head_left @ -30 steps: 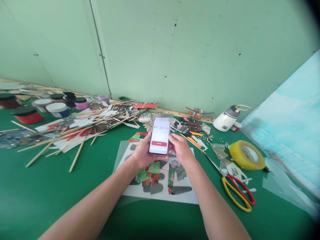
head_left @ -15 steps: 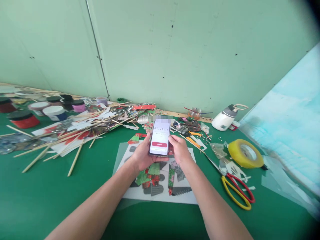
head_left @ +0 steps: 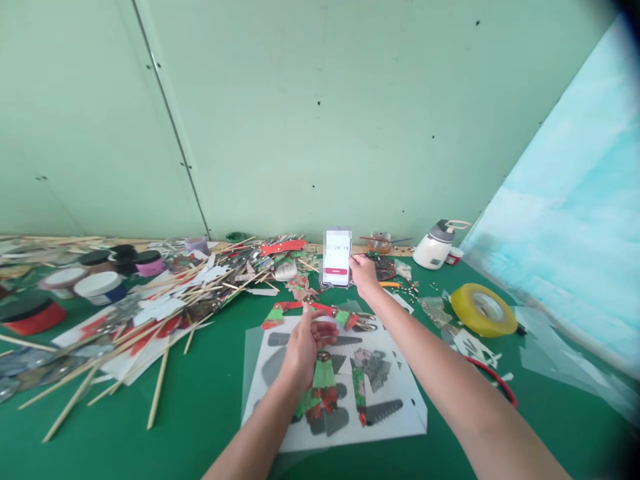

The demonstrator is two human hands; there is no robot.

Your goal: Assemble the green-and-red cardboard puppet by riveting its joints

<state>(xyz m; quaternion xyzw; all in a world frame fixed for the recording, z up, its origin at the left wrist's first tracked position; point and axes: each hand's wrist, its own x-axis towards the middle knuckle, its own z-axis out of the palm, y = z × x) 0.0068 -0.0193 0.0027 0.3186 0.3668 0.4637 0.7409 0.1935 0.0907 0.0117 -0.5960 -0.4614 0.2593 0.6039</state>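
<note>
In my right hand [head_left: 364,275] is a smartphone [head_left: 337,260], held upright by its right edge toward the back of the table, its lit screen with a red button facing me. My left hand [head_left: 310,340] holds nothing; its thumb is apart from the loosely bent fingers. It hovers above a white printed sheet [head_left: 395,427] with grey shapes. Painted cut-out pieces lie on this sheet, among them a green and red piece [head_left: 325,373] and a narrow green strip [head_left: 359,390]. A long red and green jointed piece [head_left: 320,308] lies across the sheet's far edge.
Thin wooden sticks [head_left: 165,373] and paper scraps heap up at left, beside several paint jars [head_left: 100,288]. To the right are a yellow tape roll [head_left: 483,310], a white bottle [head_left: 433,248] and scissors with a red handle [head_left: 495,377], partly hidden by my right forearm. A wall stands behind.
My left hand has let go of the phone and come back over the sheet. My right hand has carried the phone farther away. The view has tilted up.
</note>
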